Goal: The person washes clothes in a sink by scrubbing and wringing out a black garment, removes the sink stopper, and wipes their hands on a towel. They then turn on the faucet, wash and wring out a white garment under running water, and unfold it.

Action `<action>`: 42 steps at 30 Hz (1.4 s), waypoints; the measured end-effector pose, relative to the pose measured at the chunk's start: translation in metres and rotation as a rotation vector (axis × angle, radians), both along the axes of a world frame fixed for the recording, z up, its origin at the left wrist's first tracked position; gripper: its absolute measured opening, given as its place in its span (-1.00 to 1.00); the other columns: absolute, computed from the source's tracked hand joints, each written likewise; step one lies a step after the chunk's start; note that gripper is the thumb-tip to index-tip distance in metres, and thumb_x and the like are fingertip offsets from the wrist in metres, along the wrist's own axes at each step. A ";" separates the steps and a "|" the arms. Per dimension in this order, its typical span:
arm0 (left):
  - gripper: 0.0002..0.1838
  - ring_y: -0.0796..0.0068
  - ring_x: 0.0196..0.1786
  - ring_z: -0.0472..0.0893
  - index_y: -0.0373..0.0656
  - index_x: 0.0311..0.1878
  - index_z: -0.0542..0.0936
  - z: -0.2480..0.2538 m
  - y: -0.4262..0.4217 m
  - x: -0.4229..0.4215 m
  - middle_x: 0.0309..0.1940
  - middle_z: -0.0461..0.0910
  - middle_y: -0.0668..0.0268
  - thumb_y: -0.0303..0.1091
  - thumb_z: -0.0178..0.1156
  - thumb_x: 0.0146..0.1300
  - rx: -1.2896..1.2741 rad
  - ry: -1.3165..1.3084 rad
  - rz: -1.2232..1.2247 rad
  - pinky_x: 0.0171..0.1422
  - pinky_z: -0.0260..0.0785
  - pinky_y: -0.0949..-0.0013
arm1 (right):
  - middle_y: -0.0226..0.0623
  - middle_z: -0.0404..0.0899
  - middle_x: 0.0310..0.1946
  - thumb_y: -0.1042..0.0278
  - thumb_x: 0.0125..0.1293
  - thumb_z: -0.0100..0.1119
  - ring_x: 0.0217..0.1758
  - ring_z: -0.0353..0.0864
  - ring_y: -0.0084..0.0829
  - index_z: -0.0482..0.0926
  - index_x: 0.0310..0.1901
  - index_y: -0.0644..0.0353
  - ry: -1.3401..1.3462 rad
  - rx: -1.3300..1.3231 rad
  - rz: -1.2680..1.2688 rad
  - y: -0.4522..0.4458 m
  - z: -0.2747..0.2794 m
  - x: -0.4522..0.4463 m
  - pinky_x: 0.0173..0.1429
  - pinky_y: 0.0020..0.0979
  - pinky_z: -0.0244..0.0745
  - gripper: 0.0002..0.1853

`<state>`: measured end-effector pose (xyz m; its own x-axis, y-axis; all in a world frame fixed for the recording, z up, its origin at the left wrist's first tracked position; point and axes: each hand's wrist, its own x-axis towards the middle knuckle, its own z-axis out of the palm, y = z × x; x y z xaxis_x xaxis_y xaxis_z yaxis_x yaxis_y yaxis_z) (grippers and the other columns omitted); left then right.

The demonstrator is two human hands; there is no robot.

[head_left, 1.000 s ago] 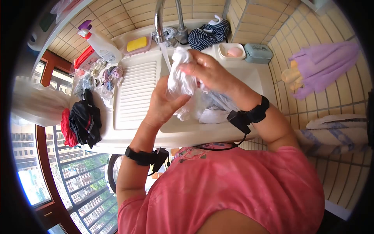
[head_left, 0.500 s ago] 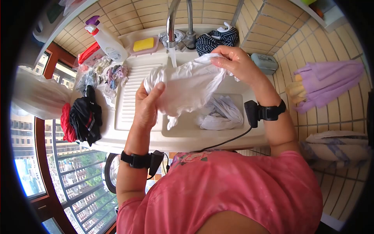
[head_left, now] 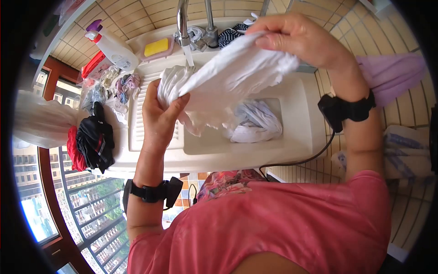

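A wet white cloth garment (head_left: 228, 77) is stretched between my two hands above the sink (head_left: 296, 118). My left hand (head_left: 162, 105) grips its bunched end, thumb on top, over the edge of the ridged washboard. Higher up and to the right, my right hand (head_left: 296, 39) pinches the other end. Water runs from the faucet (head_left: 182, 27) just behind the cloth, near my left hand. Below, a second pale cloth (head_left: 258, 121) lies crumpled in the basin. The garment's exact kind does not show.
A spray bottle (head_left: 114, 50) and a yellow sponge (head_left: 156, 47) in a dish stand at the back left. Small cloths (head_left: 127, 86) and a black garment (head_left: 96, 141) lie on the left ledge. A striped cloth (head_left: 230, 35) sits behind the faucet; a purple towel (head_left: 392, 75) hangs right.
My right hand has moved up and to the right, pulling the white garment out wider and higher. The left hand keeps its grip. The view has shifted slightly.
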<state>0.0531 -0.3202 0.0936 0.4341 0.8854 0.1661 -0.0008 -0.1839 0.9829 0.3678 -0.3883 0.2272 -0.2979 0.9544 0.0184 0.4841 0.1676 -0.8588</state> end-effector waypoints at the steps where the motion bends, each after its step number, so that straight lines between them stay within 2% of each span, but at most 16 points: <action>1: -0.55 0.58 0.02 0.59 -0.35 0.25 0.48 -0.003 -0.002 -0.001 -0.01 0.64 0.29 -0.49 0.34 0.34 0.046 -0.046 -0.005 0.12 0.43 0.49 | -0.49 0.67 -0.19 0.42 0.48 0.22 -0.08 0.58 -0.71 0.66 0.13 0.30 -0.013 0.033 -0.049 -0.010 -0.004 0.002 0.04 -0.57 0.48 -0.73; 5: -0.62 0.63 -0.03 0.58 -0.35 0.18 0.54 -0.017 -0.006 -0.037 -0.10 0.63 0.36 -0.65 -0.01 0.31 -0.022 -0.083 -0.028 0.06 0.40 0.55 | -0.44 0.68 -0.14 0.35 0.51 0.21 -0.03 0.58 -0.68 0.65 0.13 0.34 0.150 0.103 -0.118 -0.033 -0.016 0.029 0.11 -0.56 0.46 -0.70; 9: -0.59 0.73 -0.26 0.48 -0.27 0.13 0.59 -0.030 -0.012 -0.043 -0.25 0.61 0.43 -0.60 -0.08 0.26 -0.313 -0.132 0.016 -0.17 0.32 0.58 | -0.47 0.67 -0.15 0.33 0.51 0.21 -0.04 0.57 -0.65 0.64 0.14 0.33 0.025 0.135 -0.126 -0.016 -0.022 0.032 0.12 -0.55 0.45 -0.70; 13: -0.57 0.56 -0.11 0.58 -0.32 0.26 0.51 -0.094 0.007 -0.027 -0.14 0.64 0.30 -0.56 -0.04 0.33 -0.330 0.045 0.009 0.02 0.42 0.49 | -0.35 0.71 -0.08 0.30 0.50 0.22 -0.03 0.61 -0.59 0.62 0.12 0.36 0.008 0.103 -0.176 0.060 -0.116 0.041 0.14 -0.49 0.47 -0.68; 16: -0.32 0.30 0.17 0.59 -0.34 0.57 0.17 -0.146 0.007 -0.009 0.16 0.58 -0.02 -0.46 0.11 0.44 -0.383 0.246 0.090 0.30 0.43 0.28 | -0.02 0.68 0.01 0.25 0.37 0.33 0.08 0.67 -0.11 0.58 0.20 0.26 -0.375 0.306 -0.381 0.094 -0.219 0.033 0.19 -0.23 0.53 -0.57; 18: -0.32 0.13 0.34 0.54 -0.31 0.57 0.19 -0.158 -0.002 -0.001 0.33 0.47 -0.13 -0.43 0.13 0.43 -0.327 0.335 0.163 0.40 0.38 0.23 | 0.07 0.56 0.00 0.24 0.29 0.36 0.15 0.58 0.09 0.52 0.26 0.24 -0.550 0.406 -0.280 0.087 -0.253 0.013 0.21 -0.07 0.53 -0.47; 21: -0.32 0.35 0.19 0.54 -0.21 0.57 0.25 -0.179 -0.007 -0.004 0.39 0.40 0.02 -0.35 0.20 0.43 -0.393 0.375 0.096 0.13 0.42 0.39 | 0.24 0.47 0.25 0.11 0.33 0.27 0.24 0.55 0.26 0.48 0.29 0.19 -0.468 -0.056 -0.072 0.083 -0.335 -0.015 0.31 0.04 0.51 -0.44; 24: -0.33 0.05 0.43 0.48 -0.31 0.52 0.28 -0.184 -0.012 0.000 0.41 0.42 -0.11 -0.33 0.22 0.41 -0.502 0.413 0.033 0.44 0.36 0.22 | 0.19 0.28 0.43 -0.02 0.30 0.31 0.36 0.46 0.24 0.38 0.44 0.06 -0.478 -0.313 -0.178 0.070 -0.370 -0.045 0.35 0.05 0.47 -0.28; 27: -0.33 0.15 0.33 0.56 -0.32 0.49 0.33 -0.190 -0.013 0.005 0.35 0.49 -0.06 -0.29 0.26 0.38 -0.530 0.420 0.046 0.39 0.39 0.24 | 0.12 0.15 0.51 -0.14 0.25 0.35 0.47 0.33 0.19 0.23 0.56 -0.08 -0.765 0.011 -0.061 0.058 -0.404 -0.059 0.41 0.07 0.40 -0.11; 30: -0.37 0.24 0.21 0.60 -0.33 0.43 0.40 -0.191 -0.009 0.010 0.27 0.56 -0.01 -0.28 0.28 0.36 -0.514 0.407 0.034 0.32 0.43 0.25 | 0.04 0.16 0.52 -0.17 0.21 0.38 0.51 0.26 0.10 0.26 0.56 -0.12 -0.737 -0.118 0.041 0.062 -0.421 -0.052 0.43 0.09 0.36 -0.09; 32: -0.39 0.21 0.19 0.62 -0.32 0.39 0.45 -0.192 -0.008 0.010 0.23 0.58 -0.03 -0.25 0.30 0.35 -0.592 0.450 -0.039 0.29 0.45 0.25 | 0.01 0.26 0.46 -0.14 0.18 0.40 0.35 0.43 0.10 0.44 0.44 -0.08 -0.717 -0.145 -0.092 0.071 -0.441 -0.050 0.37 0.01 0.43 -0.20; 34: -0.39 0.19 0.19 0.63 -0.32 0.38 0.47 -0.191 -0.009 0.011 0.22 0.58 -0.06 -0.24 0.31 0.33 -0.578 0.486 -0.060 0.28 0.46 0.23 | -0.04 0.58 0.14 -0.03 0.18 0.39 0.13 0.61 0.09 0.65 0.19 0.05 -0.474 -0.255 -0.347 0.094 -0.480 -0.041 0.21 -0.05 0.54 -0.43; 35: -0.39 0.16 0.19 0.63 -0.32 0.37 0.48 -0.189 -0.010 0.012 0.22 0.59 -0.08 -0.22 0.32 0.32 -0.562 0.520 -0.081 0.28 0.47 0.22 | -0.13 0.66 -0.21 0.03 0.18 0.45 -0.14 0.67 -0.12 0.66 0.07 0.27 -0.238 -0.300 -0.297 0.107 -0.464 -0.032 0.04 -0.24 0.56 -0.46; 38: -0.33 0.10 0.21 0.63 -0.30 0.41 0.45 -0.183 -0.011 0.018 0.20 0.60 -0.14 -0.18 0.33 0.29 -0.541 0.644 -0.104 0.27 0.49 0.17 | -0.38 0.60 -0.37 0.10 0.31 0.40 -0.21 0.60 -0.47 0.63 -0.05 0.35 0.160 -0.411 -0.381 0.111 -0.395 -0.032 -0.09 -0.40 0.47 -0.58; 40: -0.31 0.09 0.22 0.63 -0.28 0.43 0.44 -0.209 -0.013 0.015 0.22 0.58 -0.15 -0.17 0.33 0.28 -0.516 0.644 -0.095 0.24 0.50 0.16 | -0.41 0.55 -0.48 0.15 0.38 0.33 -0.39 0.46 -0.57 0.61 -0.34 0.26 0.440 -0.327 -0.395 0.100 -0.325 -0.037 -0.29 -0.38 0.37 -0.69; 42: -0.29 0.08 0.23 0.63 -0.26 0.45 0.42 -0.216 -0.013 0.017 0.24 0.57 -0.16 -0.15 0.32 0.28 -0.476 0.645 -0.092 0.22 0.51 0.15 | -0.51 0.56 -0.38 0.16 0.47 0.27 -0.35 0.45 -0.66 0.62 -0.27 0.25 0.542 -0.380 -0.365 0.088 -0.263 -0.039 -0.27 -0.48 0.36 -0.71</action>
<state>0.0696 -0.3329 -0.1226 0.3905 0.7543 -0.5278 0.5985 0.2276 0.7681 0.3285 -0.3005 -0.0356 -0.0048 0.9606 -0.2779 -0.0544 -0.2778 -0.9591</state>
